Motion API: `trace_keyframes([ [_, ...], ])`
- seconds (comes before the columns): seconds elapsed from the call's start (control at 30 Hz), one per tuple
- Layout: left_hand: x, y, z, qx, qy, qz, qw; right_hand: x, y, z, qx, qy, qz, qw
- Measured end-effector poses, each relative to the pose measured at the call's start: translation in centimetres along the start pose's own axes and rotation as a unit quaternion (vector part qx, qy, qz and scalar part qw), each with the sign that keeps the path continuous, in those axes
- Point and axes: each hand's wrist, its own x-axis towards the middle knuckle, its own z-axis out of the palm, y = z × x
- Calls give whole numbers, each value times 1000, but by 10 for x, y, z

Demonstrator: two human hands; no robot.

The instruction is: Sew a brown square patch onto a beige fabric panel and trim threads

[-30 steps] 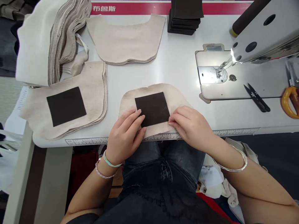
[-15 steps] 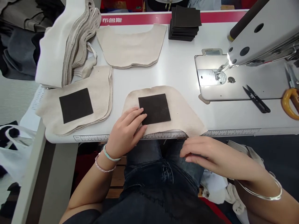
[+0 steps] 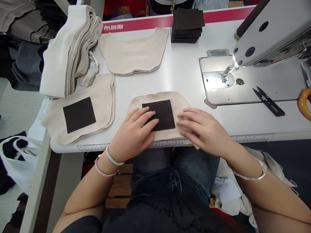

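A beige fabric piece (image 3: 181, 100) lies at the table's front edge with a dark brown square patch (image 3: 163, 111) on top of it. My left hand (image 3: 133, 132) lies flat, fingers stretched onto the patch's left side. My right hand (image 3: 202, 129) rests flat on the beige fabric just right of the patch, fingers spread and pointing left. Neither hand grips anything.
A stack of beige pieces with one dark patch (image 3: 79, 114) sits at the left. More beige pieces (image 3: 133, 51) and a folded pile (image 3: 70, 48) lie behind. Dark squares (image 3: 187, 27) are stacked at the back. The sewing machine (image 3: 264, 35), thread snips (image 3: 268, 102) and orange-handled scissors (image 3: 305, 103) are at the right.
My right hand dropped below the table edge half a second ago and has come back up onto the beige fabric beside the patch. My left hand stayed on the patch.
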Motion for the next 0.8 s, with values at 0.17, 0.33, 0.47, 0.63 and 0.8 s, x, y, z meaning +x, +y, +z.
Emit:
trace_keyframes([
  [0.17, 20, 5, 5, 33, 8, 65, 997, -11, 0, 7, -31, -3, 2, 1000],
  [0.33, 28, 7, 8, 43, 42, 105, 993, -19, 1, 8, -37, 10, -7, 999],
  [0.47, 30, 10, 9, 58, 59, 125, 989, -22, 3, 12, -38, 36, -23, 998],
  [0.63, 28, 12, 10, 67, 55, 123, 989, -25, 6, 15, -35, 50, -36, 997],
  [0.8, 27, 13, 10, 59, 52, 116, 990, -27, 6, 12, -31, 44, -35, 998],
])
